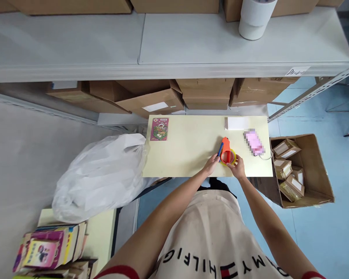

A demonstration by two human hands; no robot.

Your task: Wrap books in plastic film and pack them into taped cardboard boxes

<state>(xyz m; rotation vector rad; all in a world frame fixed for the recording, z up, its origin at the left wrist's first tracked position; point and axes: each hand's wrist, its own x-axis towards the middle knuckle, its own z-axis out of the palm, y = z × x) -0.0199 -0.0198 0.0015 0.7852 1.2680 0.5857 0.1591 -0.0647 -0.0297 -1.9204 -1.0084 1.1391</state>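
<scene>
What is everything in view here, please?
Table: one, cream, centre
Tape dispenser: one, orange, near table's front
Tape roll: one, yellow, at dispenser
Slim object: one, blue, beside dispenser
Booklet: one, purple, table's left
Paper stack: one, white, table's back
Blurred item: one, pink, table's right
Plastic bag: one, white, left
Books: several, multicoloured, lower left
Carton: one, brown, right
Parcels: several, brown, in carton
Shelving: one, grey, top
Boxes: several, brown, shelved
Cylinder: one, white, upper shelf
Left hand: one, bare, at dispenser
Right hand: one, bare, at roll
</scene>
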